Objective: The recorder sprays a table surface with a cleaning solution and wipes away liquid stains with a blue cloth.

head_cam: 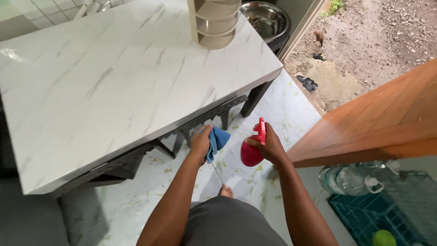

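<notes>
Head view: left hand (200, 142) is closing around a soft blue cloth (217, 140), bunched, hanging just off the near edge of the white marble-pattern tabletop (114, 86); right hand (269, 146) is gripping a red plastic spray bottle (251, 150) by the neck, trigger head pointing up, held over the floor beside the cloth; both are sitting clear of the tabletop, not touching it. Risks, as I judge them: glossy pale floor tiles (268, 109) are looking slick, so overspray could cause a slip, with a bare toe (226, 192) showing below; beige tiered plastic rack (214, 23) is standing at the far edge, so a wide wipe could knock it.
</notes>
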